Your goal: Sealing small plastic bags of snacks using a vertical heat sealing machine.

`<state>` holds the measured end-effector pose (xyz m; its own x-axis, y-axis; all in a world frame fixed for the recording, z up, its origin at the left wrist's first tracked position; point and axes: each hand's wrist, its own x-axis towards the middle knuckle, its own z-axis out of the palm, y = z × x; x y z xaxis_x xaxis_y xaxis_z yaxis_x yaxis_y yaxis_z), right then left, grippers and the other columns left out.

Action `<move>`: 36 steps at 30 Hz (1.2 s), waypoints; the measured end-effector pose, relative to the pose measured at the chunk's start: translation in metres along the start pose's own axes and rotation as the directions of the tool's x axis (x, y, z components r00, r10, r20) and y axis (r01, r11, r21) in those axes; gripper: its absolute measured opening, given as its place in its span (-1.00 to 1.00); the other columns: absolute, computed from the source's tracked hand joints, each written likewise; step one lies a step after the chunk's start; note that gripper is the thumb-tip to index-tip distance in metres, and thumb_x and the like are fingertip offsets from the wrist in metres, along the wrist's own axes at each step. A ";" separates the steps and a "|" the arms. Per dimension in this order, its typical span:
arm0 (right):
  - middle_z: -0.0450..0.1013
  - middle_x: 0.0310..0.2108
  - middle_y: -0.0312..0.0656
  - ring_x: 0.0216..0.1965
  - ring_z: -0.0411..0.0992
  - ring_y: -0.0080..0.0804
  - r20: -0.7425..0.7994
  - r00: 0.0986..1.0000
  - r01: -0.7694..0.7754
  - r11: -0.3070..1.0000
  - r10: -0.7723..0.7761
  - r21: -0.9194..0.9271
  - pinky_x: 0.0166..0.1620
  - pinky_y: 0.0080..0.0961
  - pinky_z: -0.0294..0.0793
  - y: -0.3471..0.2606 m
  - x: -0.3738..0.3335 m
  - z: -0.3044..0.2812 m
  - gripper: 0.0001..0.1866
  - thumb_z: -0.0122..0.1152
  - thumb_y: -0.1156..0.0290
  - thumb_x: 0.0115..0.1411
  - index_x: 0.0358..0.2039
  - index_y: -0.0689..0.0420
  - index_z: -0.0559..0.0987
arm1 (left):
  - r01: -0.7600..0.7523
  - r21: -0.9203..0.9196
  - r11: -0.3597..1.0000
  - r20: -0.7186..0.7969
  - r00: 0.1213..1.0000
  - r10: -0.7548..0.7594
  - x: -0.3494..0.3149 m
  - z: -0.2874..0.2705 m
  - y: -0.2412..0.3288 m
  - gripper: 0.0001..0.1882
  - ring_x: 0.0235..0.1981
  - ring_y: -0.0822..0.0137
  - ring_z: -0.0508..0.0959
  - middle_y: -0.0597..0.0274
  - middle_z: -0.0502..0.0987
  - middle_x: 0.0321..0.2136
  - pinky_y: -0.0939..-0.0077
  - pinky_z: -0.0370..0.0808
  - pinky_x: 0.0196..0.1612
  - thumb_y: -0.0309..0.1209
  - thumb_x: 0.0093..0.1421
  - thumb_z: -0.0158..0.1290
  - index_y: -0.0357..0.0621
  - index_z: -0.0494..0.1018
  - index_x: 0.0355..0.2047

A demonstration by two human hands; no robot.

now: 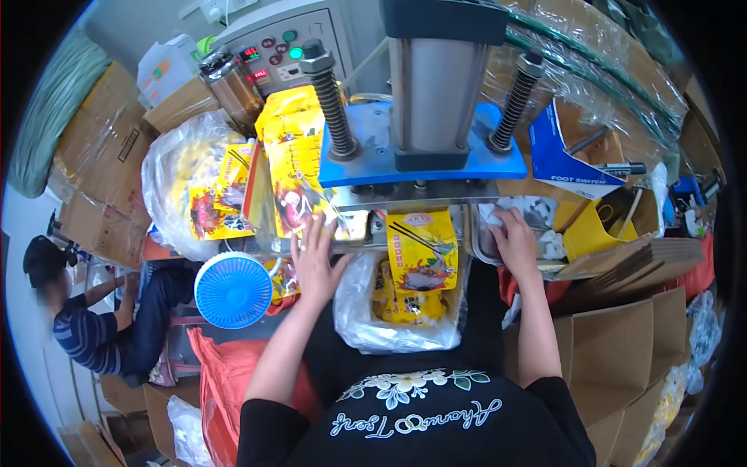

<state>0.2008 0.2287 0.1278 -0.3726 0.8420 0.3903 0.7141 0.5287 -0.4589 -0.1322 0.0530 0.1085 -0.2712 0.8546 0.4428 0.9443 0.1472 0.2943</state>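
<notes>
My left hand (314,261) lies with fingers spread at the lower end of a stack of yellow printed pouches (289,144), left of the press. A yellow pouch (422,251) hangs at the front of the press (424,144), under its blue plate. Below it, on my lap, a box lined with clear plastic (352,315) holds more yellow pouches (408,303). My right hand (516,243) is at a metal tray (482,241), fingers drawn together on a small white packet (489,214). Further small white packets (541,212) lie right of that hand.
A blue round fan (233,289) stands left of my left hand, below a plastic bag of yellow pouches (175,175). A control panel (280,47) is behind. Right are a blue-and-white carton (564,152), a yellow box (599,233) and cardboard cartons (611,350). Another person (93,327) sits far left.
</notes>
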 end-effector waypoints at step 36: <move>0.50 -0.11 -0.08 -0.12 0.47 -0.24 -0.039 0.999 0.018 0.953 -0.007 0.303 -0.06 -0.43 0.42 -0.004 0.005 -0.013 -0.69 0.16 0.44 0.18 -0.05 0.20 0.54 | 0.634 -0.719 -0.284 0.694 0.670 -0.261 0.019 0.053 0.097 -0.70 -0.47 0.41 0.56 0.16 0.58 -0.42 0.55 0.48 -0.39 -0.33 0.21 0.13 -0.43 0.50 -0.33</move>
<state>0.2040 0.2286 0.1424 -0.3543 0.8336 0.4238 0.4941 0.5517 -0.6719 -0.0364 0.1100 0.1007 -0.2994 0.8802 -0.3682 -0.5743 0.1420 0.8063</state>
